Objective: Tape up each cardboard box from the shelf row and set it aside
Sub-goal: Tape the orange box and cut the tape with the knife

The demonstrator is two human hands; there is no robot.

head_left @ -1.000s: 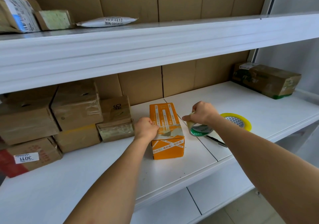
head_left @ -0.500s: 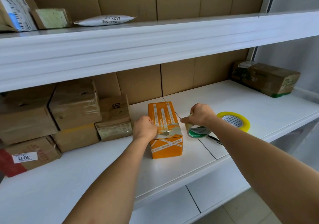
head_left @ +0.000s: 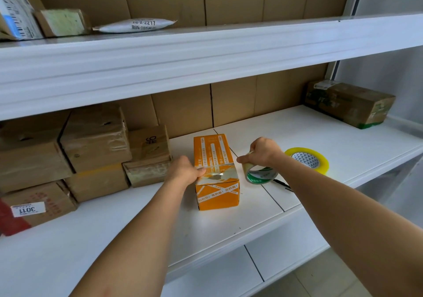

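**Orange box held on the middle shelf while clear tape spans its top**

Orange box stands on the white middle shelf, its long side running away from the person and its near end facing the camera. A strip of clear tape lies across the near part of its top, shiny and slightly wrinkled.

The left hand is at the box's left upper edge, fingers curled, thumb pressing the tape end down onto the top. The right hand is just right of the box, grasping a tape roll with a green and white core; the roll is held tilted next to the box's right upper edge, and the tape runs from it onto the box.

Right of the box, beyond the held roll, a second roll of yellowish tape lies flat on the shelf. A thin black pen-like item lies on the shelf by the right forearm. Left of the box, brown cardboard boxes are stacked in a row against the back panel. Far right of the box, a taped brown parcel sits alone near the shelf's end. Above the box, the upper shelf carries a white padded mailer and two labelled parcels.
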